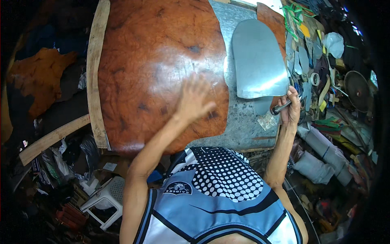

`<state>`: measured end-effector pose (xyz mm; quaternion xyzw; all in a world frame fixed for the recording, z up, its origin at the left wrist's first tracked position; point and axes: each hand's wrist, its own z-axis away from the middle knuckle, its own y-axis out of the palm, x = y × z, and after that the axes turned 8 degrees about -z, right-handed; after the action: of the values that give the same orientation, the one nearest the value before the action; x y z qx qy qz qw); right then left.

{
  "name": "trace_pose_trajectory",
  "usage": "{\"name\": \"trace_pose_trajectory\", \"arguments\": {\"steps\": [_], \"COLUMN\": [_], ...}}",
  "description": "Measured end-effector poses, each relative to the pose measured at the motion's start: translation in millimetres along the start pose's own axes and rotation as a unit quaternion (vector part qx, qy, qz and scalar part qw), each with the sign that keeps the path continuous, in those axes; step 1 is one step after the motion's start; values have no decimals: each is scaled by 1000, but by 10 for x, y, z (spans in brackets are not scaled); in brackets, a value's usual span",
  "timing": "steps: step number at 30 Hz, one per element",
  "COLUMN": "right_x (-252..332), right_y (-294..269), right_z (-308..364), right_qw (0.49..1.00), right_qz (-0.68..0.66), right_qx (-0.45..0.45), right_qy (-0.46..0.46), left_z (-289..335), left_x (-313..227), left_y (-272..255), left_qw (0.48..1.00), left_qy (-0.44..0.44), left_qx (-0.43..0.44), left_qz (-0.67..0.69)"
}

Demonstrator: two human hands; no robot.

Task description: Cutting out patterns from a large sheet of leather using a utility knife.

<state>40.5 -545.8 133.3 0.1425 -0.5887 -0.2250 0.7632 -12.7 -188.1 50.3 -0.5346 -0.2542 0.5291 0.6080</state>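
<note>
A cluttered workshop surrounds a worktable topped with mottled grey sheet metal (248, 132). The left hand (194, 96), fingers spread and blurred by motion, is over the brown leather hide (162, 40); whether the palm touches it I cannot tell. The right hand (290, 107) has its fingers curled around a dark-handled tool (280, 109), its working end unclear, just beside the near right corner of a round-topped template (260, 61). The hide lies directly beneath the left hand and to the left of the right one, its visible length running away from the person and past the frame's upper edge. It is glossy reddish brown, marbled with dark streaks, smooth and flat, with a wavy right edge. A wooden strip (95, 81) borders its left side.
</note>
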Motion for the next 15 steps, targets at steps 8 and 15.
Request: {"name": "trace_pose_trajectory", "arguments": {"steps": [8,15], "right_x": [-282,-1067], "right_y": [484,911], "right_z": [100,579], "right_qw": [994,979], "right_qz": [-108,36], "right_qx": [10,-53], "right_qy": [27,193], "left_z": [742,937], "left_x": [-389,169], "left_y": [155,-62], "left_qw": [864,680], "left_qy": [13,-222], "left_qx": [-172,-212], "left_qz": [472,666]}}
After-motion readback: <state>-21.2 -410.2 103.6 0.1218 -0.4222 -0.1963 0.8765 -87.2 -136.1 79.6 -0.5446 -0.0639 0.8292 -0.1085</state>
